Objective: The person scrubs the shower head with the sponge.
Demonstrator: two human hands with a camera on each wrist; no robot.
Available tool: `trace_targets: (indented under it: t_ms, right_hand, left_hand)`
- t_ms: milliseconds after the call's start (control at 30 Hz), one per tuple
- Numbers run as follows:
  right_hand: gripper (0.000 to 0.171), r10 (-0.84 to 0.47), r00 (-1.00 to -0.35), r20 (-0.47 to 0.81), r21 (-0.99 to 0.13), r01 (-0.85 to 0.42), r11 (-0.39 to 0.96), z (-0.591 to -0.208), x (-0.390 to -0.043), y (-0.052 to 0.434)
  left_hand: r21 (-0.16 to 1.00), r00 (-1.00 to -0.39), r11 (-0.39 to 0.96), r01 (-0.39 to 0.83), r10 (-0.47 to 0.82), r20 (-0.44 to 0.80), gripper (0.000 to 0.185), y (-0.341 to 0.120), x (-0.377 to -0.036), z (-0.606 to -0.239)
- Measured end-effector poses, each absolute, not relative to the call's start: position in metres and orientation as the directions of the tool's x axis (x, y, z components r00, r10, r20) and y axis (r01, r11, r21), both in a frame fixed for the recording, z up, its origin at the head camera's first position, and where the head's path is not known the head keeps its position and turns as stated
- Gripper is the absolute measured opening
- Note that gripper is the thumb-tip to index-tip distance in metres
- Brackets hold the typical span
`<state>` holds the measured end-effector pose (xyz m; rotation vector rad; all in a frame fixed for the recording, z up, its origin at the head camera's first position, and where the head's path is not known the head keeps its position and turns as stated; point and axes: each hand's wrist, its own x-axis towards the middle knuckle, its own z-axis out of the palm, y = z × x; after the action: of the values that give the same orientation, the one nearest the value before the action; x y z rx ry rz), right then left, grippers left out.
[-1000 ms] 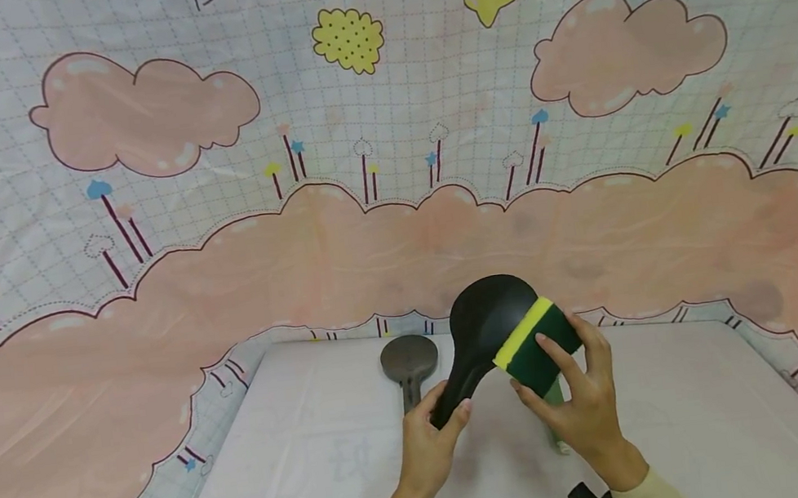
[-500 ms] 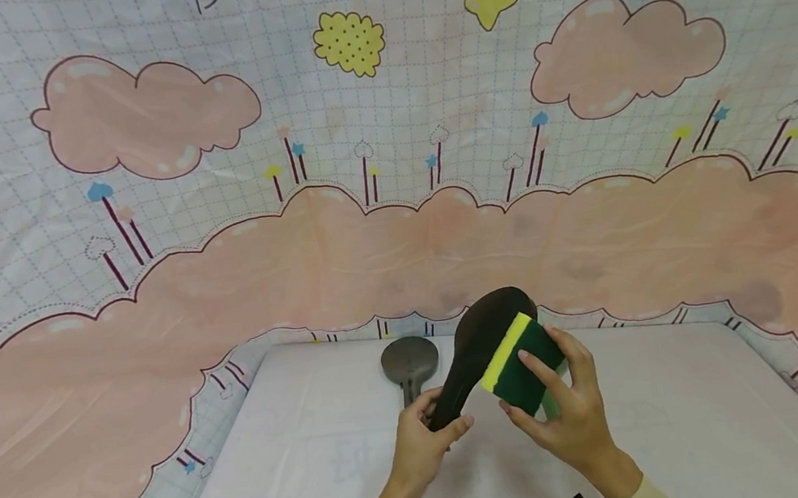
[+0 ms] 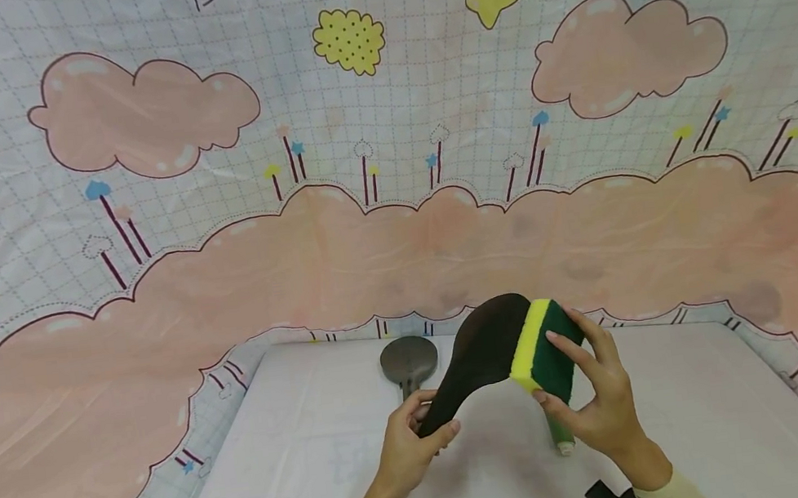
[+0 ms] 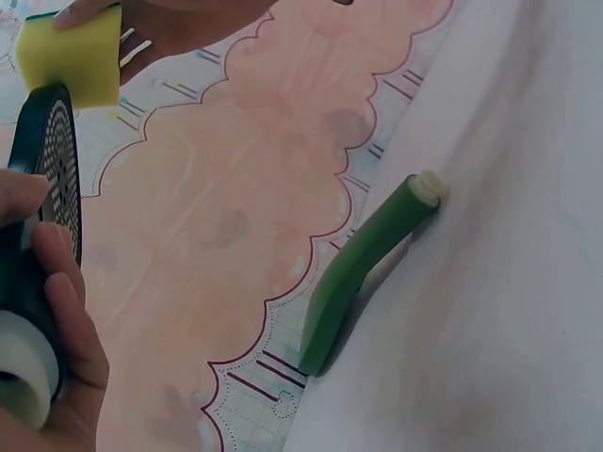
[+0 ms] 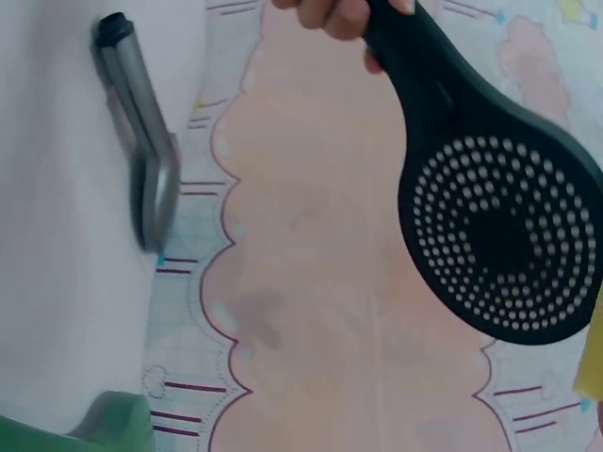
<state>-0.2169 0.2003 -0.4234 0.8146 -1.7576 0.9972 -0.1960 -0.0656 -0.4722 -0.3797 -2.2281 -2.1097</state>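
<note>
Black shower head (image 3: 479, 342) is up above the table (image 3: 284, 476). Left grip (image 3: 408, 447) curled round its 7 o'clock end. Scrub sponge (image 3: 549, 351) at its 3 o'clock, yellow side facing it, pinched in right grip (image 3: 605, 406). Grey shower head (image 3: 409, 360) on table, 9 o'clock; green shower head (image 3: 560, 434), 5 o'clock, partly hidden by sponge.

Left hand (image 4: 80, 348): fingers curled round a black shower head (image 4: 40, 137), its dotted nozzle face seen at a steep slant.
Sponge (image 4: 71, 61): yellow, edged green, at the shower head's rim, contact hard to judge.
Right hand (image 4: 179, 24): up top, gripping that sponge.
Green hand shower (image 4: 353, 259): bent, pale-tipped, on the white tabletop (image 4: 509, 292).
Cloth (image 4: 207, 245): peach, scalloped.
</note>
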Motion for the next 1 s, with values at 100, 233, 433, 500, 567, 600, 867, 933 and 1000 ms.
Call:
trace_targets:
  t_ms: [100,233,433,500,567,600,867,933,1000]
  right_hand:
    - [0.070,-0.103,-0.374,0.922,-0.302,-0.859,0.413,-0.421,-0.218,0.206]
    - [0.063,-0.102,-0.419,0.902,-0.362,-0.864,0.351,-0.419,-0.218,0.212]
    - [0.059,-0.065,-0.508,0.859,-0.488,-0.851,0.196,-0.414,-0.212,0.212]
    - [0.061,-0.060,-0.525,0.849,-0.508,-0.842,0.183,-0.413,-0.209,0.210]
    - [0.062,-0.056,-0.537,0.842,-0.517,-0.832,0.199,-0.413,-0.206,0.208]
    - [0.063,-0.057,-0.538,0.841,-0.515,-0.829,0.216,-0.413,-0.205,0.208]
    - [0.066,-0.092,-0.482,0.871,-0.425,-0.835,0.349,-0.418,-0.201,0.206]
    - [0.063,-0.098,-0.463,0.881,-0.404,-0.844,0.354,-0.419,-0.202,0.206]
    - [0.063,-0.107,-0.444,0.889,-0.383,-0.852,0.358,-0.421,-0.202,0.206]
  left_hand:
    - [0.972,-0.959,0.040,0.233,0.178,0.222,0.040,-0.070,-0.196,-0.473]
    - [0.966,-0.945,0.020,0.258,0.213,0.248,0.039,-0.074,-0.195,-0.475]
    - [0.961,-0.933,0.017,0.277,0.245,0.265,0.036,-0.076,-0.195,-0.478]
    - [0.960,-0.928,0.029,0.278,0.265,0.261,0.037,-0.076,-0.196,-0.480]
    - [0.961,-0.925,0.061,0.268,0.295,0.240,0.038,-0.077,-0.198,-0.480]
    - [0.962,-0.923,0.080,0.263,0.311,0.226,0.039,-0.077,-0.199,-0.480]
    - [0.954,-0.948,0.176,0.242,0.254,0.193,0.050,-0.081,-0.205,-0.482]
    - [0.954,-0.956,0.176,0.242,0.210,0.204,0.050,-0.080,-0.207,-0.483]
    - [0.954,-0.960,0.170,0.247,0.175,0.217,0.050,-0.079,-0.208,-0.484]
